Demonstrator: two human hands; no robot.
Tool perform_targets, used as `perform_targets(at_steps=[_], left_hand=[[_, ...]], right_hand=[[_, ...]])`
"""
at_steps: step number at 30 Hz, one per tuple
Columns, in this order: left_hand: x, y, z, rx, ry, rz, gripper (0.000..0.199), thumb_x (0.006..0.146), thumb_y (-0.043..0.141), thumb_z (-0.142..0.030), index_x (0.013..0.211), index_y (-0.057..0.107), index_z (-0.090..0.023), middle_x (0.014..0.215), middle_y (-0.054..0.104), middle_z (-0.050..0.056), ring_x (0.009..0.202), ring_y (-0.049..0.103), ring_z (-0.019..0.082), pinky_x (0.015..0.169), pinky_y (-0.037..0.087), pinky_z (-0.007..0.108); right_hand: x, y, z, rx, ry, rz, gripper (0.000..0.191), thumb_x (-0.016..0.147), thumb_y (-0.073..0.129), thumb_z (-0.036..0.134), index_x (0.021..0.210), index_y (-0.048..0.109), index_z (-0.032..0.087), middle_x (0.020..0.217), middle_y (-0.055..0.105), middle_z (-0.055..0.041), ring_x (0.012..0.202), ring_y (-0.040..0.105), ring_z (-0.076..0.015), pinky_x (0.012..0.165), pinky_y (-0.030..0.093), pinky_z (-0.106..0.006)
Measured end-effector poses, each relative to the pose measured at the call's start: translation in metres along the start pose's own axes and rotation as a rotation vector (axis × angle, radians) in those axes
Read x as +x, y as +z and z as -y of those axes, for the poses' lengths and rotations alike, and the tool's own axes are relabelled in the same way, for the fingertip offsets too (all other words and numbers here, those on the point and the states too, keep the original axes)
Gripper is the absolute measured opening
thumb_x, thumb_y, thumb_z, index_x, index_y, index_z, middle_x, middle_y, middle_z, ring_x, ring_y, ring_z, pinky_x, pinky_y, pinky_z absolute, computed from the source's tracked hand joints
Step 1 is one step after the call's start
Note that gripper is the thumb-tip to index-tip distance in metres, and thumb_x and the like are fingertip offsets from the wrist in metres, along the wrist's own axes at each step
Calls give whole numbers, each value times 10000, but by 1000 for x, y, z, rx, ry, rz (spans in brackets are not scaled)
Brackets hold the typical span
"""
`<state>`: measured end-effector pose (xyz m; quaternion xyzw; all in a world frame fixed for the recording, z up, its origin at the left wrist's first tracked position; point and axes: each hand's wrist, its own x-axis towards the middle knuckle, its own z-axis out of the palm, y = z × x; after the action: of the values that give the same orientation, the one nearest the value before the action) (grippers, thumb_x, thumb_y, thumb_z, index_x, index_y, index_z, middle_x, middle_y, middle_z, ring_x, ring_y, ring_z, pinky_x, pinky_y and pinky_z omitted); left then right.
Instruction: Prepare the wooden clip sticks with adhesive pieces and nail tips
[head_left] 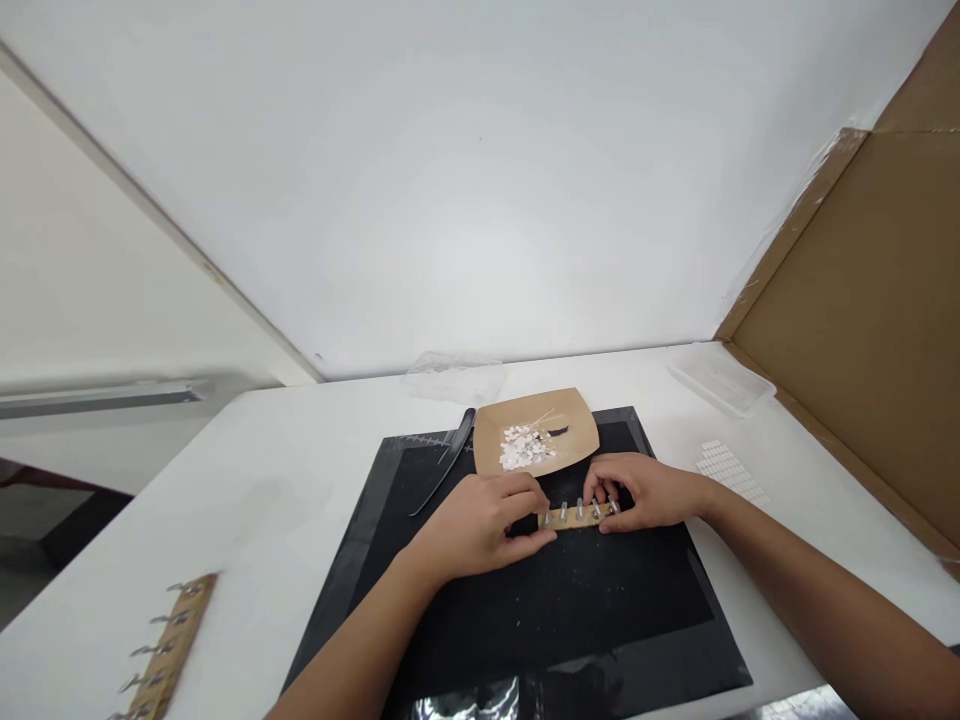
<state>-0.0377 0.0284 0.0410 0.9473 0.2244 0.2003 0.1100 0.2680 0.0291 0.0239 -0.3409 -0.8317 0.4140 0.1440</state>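
Observation:
A short wooden strip with a row of small metal clips along it lies on a black mat. My left hand is closed round the strip's left end, thumb in front and fingers behind. At the other end, my right hand pinches the strip near its last clips, and its fingers partly cover them. Just behind both hands, a brown cardboard tray holds a heap of small white pieces, some thin sticks and a dark sliver.
Tweezers with curved black arms lie left of the tray. A second clip strip rests at the table's front left. A clear plastic sheet, a clear lid and a sheet of white pieces lie around the mat. Cardboard stands at right.

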Motion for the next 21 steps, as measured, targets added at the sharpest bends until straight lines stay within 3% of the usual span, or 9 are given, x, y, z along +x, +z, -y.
perform_targets(at_steps=[21], left_hand=[[-1,-2,0,67,-57,66,281,971,689,-460,1098,680,-210,1018,756,42,736,711,157,600,485,248]], right_hand=[[-1,0,3,3,4,-15,330,803,851,303,1081,699,212,985,646,-12,803,602,-149,734,525,-270]])
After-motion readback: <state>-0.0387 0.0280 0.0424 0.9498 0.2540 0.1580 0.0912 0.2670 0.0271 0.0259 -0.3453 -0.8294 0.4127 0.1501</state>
